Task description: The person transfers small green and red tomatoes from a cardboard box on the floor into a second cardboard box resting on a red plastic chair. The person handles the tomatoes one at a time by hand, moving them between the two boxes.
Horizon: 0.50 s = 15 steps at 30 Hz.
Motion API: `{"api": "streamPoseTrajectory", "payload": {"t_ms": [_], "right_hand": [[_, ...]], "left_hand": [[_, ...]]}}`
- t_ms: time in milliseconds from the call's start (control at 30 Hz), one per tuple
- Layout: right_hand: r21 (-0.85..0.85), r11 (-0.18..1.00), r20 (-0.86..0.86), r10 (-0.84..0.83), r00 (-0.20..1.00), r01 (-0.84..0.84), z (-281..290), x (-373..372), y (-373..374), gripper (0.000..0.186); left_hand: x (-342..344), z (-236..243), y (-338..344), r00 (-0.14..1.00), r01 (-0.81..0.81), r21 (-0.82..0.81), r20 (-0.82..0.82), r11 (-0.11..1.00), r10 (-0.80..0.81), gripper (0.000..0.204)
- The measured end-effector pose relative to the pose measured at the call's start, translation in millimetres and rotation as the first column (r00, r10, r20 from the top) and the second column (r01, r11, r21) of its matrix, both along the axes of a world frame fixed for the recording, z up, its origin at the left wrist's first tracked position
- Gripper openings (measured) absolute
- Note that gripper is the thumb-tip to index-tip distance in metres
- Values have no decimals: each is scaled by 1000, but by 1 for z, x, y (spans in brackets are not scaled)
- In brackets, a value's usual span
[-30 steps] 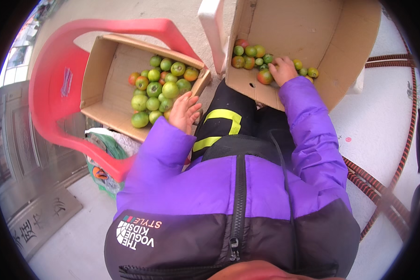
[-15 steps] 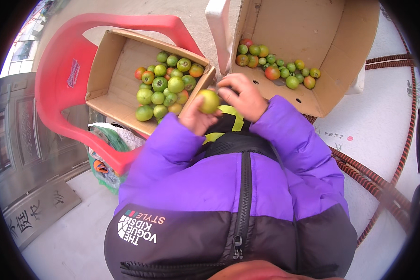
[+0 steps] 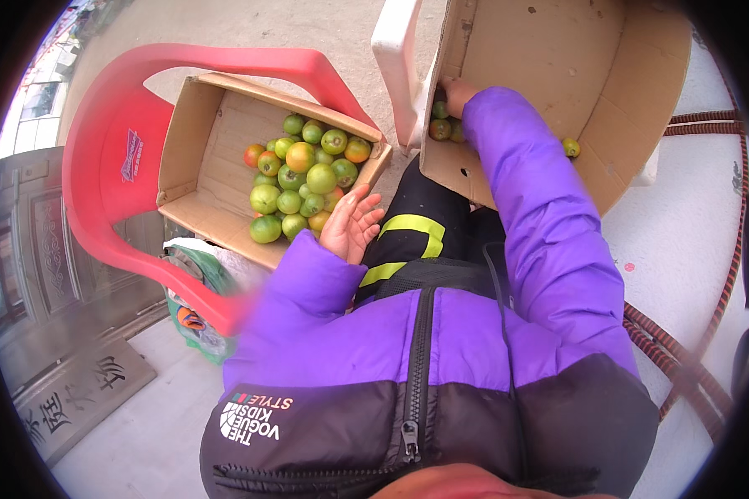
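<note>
My left hand (image 3: 354, 226) is open and palm up beside the near right corner of the left cardboard box (image 3: 193, 133). Nothing lies in its palm. In that box is a pile of green, yellowish and orange tomatoes (image 3: 290, 202). My right hand (image 3: 459, 96) reaches into the right cardboard box (image 3: 549, 50), near its left wall, close to a few green and reddish tomatoes (image 3: 440, 129). My sleeve hides most of that hand, its fingers and part of the box floor. One yellow tomato (image 3: 571, 148) shows to the right of my arm.
The left box rests on a red plastic armchair (image 3: 116, 150). Part of a white chair (image 3: 395, 50) stands by the right box. Below the red chair is a green and white plastic bag (image 3: 198, 291). Striped brown bands (image 3: 666, 337) cross the white surface at right.
My right hand has moved from beside my left hand into the right box. My left hand no longer holds the yellow-green tomato, and a yellow-orange one now lies atop the left pile.
</note>
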State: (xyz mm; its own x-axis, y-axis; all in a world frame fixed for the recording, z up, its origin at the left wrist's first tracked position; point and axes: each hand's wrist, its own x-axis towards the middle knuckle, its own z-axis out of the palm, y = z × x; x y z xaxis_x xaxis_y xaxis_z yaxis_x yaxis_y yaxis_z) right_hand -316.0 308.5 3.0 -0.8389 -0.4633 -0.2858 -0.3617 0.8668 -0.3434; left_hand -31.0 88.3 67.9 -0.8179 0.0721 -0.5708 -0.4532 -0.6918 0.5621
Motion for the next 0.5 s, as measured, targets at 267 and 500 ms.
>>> {"api": "streamPoseTrajectory", "payload": {"t_ms": [267, 500], "right_hand": [[144, 989, 125, -41, 991, 23, 19, 9, 15, 53], [-325, 923, -145, -261, 954, 203, 38, 74, 52, 60]], "left_hand": [[-3, 2, 3, 1000, 22, -33, 18, 999, -22, 47], [-4, 9, 6, 999, 35, -85, -3, 996, -36, 46]]}}
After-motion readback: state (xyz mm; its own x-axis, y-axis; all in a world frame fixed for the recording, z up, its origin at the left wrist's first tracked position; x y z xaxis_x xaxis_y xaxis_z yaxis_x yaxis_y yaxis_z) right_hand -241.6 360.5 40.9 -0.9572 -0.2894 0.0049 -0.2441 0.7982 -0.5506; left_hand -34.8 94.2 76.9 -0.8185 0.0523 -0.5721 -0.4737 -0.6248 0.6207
